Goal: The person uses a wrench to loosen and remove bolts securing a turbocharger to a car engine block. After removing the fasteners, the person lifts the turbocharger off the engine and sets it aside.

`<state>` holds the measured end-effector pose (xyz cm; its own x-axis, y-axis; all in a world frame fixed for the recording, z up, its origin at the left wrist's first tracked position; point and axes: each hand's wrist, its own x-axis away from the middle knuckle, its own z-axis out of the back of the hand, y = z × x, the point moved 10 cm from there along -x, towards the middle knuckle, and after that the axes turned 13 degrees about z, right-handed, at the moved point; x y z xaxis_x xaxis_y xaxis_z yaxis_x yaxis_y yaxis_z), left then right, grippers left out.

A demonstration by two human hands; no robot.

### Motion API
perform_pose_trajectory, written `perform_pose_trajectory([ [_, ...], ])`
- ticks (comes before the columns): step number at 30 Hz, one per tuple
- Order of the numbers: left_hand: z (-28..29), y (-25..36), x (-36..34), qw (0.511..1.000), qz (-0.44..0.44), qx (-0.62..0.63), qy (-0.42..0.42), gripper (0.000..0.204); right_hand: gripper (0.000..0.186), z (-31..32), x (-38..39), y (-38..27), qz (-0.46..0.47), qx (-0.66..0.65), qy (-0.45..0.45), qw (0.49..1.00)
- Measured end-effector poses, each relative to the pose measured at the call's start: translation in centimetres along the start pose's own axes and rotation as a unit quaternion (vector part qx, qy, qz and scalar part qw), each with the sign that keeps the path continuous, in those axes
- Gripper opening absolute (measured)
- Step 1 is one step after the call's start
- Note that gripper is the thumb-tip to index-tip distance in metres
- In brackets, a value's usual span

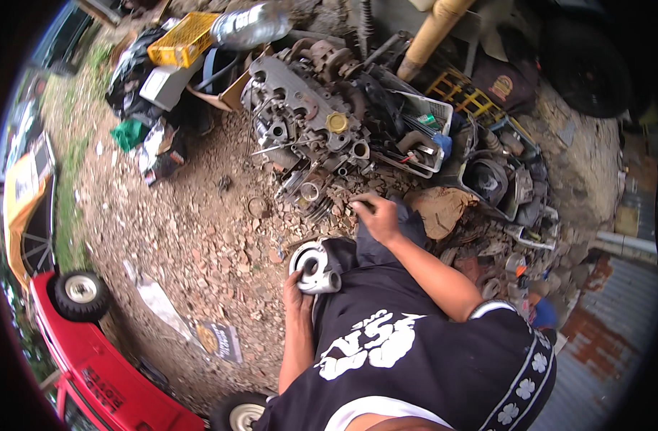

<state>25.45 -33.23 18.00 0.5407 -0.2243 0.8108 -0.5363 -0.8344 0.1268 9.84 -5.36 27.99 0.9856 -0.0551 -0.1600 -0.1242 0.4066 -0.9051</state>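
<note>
My left hand (pixel 292 293) grips a silver snail-shaped metal housing (pixel 312 260), which looks like a turbo housing, by its edge. The housing has a round opening and a short pipe stub, and it rests near my lap. My right hand (pixel 378 218) is raised over my dark-clothed knee, fingers curled together. Whatever it may hold is too small to tell. Just beyond both hands a greasy engine (pixel 300 108) with a yellow oil cap (pixel 337 122) sits on the ground.
Right of the engine are a white crate (pixel 444 118) of parts, a dark bin (pixel 487 179) of scrap and a piece of cardboard (pixel 438 210). A yellow crate (pixel 184 39) and bags lie at far left. A red vehicle (pixel 106 381) stands at left on stony ground (pixel 200 251).
</note>
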Motion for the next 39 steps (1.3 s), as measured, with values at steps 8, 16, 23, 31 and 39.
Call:
perform_pose_trajectory([
  [8, -9.7, -8.5, -5.2, 0.976, 0.188, 0.027, -0.107, 0.044, 0.016, 11.2, 12.0, 9.5, -0.367, -0.522, 0.374, 0.673],
  [16, -16.8, -12.9, -2.3, 0.955, 0.17, 0.158, -0.182, 0.041, 0.03, 9.4, 15.7, 4.6, -0.409, -0.731, 0.213, 0.503],
  [23, -19.0, -22.5, 5.2, 0.861, 0.379, 0.183, -0.286, 0.049, 0.029, 13.3, 21.0, 2.7, -0.368, -0.785, 0.18, 0.465],
  [31, -16.3, -24.9, 6.9, 0.882, 0.377, 0.047, -0.278, 0.044, 0.029, 12.5, 24.7, 1.0, -0.411, -0.781, 0.116, 0.456],
  [39, -10.0, -19.0, -0.5, 0.966, 0.204, -0.137, -0.084, 0.036, 0.024, 12.2, 23.6, 3.9, -0.431, -0.701, 0.087, 0.561],
])
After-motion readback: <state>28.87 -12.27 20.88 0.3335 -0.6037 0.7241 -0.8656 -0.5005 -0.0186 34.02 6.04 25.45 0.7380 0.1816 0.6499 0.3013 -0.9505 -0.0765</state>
